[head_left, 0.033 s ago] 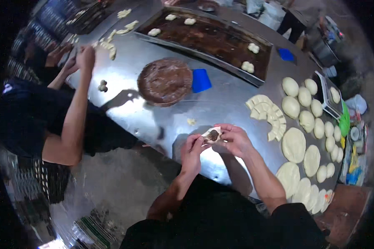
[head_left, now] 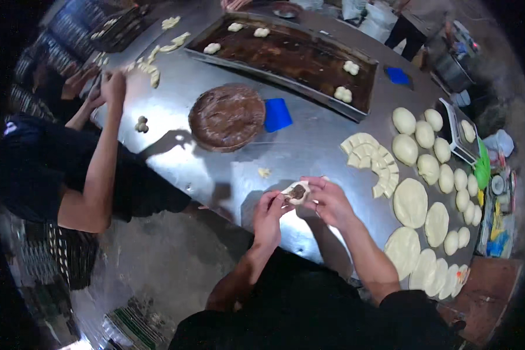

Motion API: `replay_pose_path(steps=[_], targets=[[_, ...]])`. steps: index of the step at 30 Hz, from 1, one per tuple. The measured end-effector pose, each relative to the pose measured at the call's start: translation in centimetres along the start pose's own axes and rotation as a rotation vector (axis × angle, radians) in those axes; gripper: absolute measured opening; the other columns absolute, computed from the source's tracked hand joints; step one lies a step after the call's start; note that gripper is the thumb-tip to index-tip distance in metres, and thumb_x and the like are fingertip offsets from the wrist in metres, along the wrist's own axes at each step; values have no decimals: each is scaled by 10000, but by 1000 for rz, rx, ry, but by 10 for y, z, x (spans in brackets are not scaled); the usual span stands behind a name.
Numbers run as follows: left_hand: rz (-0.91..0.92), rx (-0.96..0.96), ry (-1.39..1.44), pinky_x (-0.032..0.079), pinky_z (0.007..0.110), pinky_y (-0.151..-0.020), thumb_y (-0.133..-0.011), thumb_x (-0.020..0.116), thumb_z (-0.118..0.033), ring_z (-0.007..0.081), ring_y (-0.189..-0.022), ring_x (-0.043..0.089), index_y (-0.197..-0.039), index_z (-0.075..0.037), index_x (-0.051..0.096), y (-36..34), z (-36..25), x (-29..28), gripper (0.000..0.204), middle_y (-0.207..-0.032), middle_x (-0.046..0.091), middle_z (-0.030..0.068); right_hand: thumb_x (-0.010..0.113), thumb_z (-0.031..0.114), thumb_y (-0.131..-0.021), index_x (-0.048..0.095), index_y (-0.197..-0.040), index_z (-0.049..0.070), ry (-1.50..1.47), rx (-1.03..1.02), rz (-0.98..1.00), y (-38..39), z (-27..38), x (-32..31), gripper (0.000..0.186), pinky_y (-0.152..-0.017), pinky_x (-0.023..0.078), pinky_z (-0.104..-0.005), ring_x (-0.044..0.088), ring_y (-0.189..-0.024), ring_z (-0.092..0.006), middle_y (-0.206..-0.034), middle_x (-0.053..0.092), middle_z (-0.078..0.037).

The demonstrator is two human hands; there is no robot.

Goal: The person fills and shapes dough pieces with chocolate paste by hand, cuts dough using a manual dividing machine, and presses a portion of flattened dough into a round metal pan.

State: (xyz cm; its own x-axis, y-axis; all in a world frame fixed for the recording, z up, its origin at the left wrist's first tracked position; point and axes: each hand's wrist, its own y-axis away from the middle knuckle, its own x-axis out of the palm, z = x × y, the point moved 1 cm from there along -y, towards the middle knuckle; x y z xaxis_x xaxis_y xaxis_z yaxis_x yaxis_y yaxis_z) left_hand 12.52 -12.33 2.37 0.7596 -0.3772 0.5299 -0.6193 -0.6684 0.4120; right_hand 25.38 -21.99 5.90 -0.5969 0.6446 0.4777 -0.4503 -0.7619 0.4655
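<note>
Our left hand (head_left: pixel 268 217) and right hand (head_left: pixel 331 202) pinch opposite sides of the dough piece (head_left: pixel 296 193), nearer us than the large baking tray (head_left: pixel 297 58).

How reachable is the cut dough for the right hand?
Probably yes: the cut dough lies ahead and right of the right hand, nothing visible between, though that hand is busy holding the filled dough.

The left hand (head_left: pixel 267 219) and right hand (head_left: pixel 332 203) covered part of the dough piece (head_left: pixel 289 189), whose dark filling (head_left: pixel 298 192) was too small to identify. The co-worker's near hand (head_left: pixel 114 87) blurred, its grip unreadable. The top edge cut off another person's hand (head_left: pixel 234 4)
</note>
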Motion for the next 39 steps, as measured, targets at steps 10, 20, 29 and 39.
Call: replay_pose_path(steps=[10, 20, 29, 39], targets=[[315, 190, -354, 475, 257, -798, -871, 614, -44, 129, -934, 584, -1037, 14, 622, 26, -1, 22, 176, -1014, 616, 60, 643, 50, -815, 664, -1012, 47, 1126, -796, -183, 73, 2, 9, 198, -692, 554, -341, 679, -800, -285, -951, 674, -142], [473, -257, -13, 485, 340, -934, -918, 544, -54, 192, -1065, 575, -1197, 33, 526, -7, -34, -16, 293, -1151, 574, 119, 650, 72, -825, 658, -957, 14, 974, -601, -53, 14, 2, 29, 145, -663, 527, -309, 643, -758, -232, -922, 614, -126], [465, -211, 10, 509, 402, -940, -952, 496, -53, 233, -1092, 581, -1275, 70, 489, -20, -35, -26, 346, -1220, 558, 162, 679, 51, -773, 657, -934, 55, 1116, -762, -141, 18, 8, 53, 162, -657, 487, -333, 622, -754, -239, -832, 634, -58], [772, -510, -470, 500, 319, -904, -925, 573, -122, 185, -1059, 602, -1338, -10, 479, -20, 61, 50, 438, -1177, 613, 123, 693, 68, -722, 578, -776, 77, 1350, -848, -738, 83, -48, -74, 128, -642, 373, -358, 567, -701, -220, -745, 594, -52]])
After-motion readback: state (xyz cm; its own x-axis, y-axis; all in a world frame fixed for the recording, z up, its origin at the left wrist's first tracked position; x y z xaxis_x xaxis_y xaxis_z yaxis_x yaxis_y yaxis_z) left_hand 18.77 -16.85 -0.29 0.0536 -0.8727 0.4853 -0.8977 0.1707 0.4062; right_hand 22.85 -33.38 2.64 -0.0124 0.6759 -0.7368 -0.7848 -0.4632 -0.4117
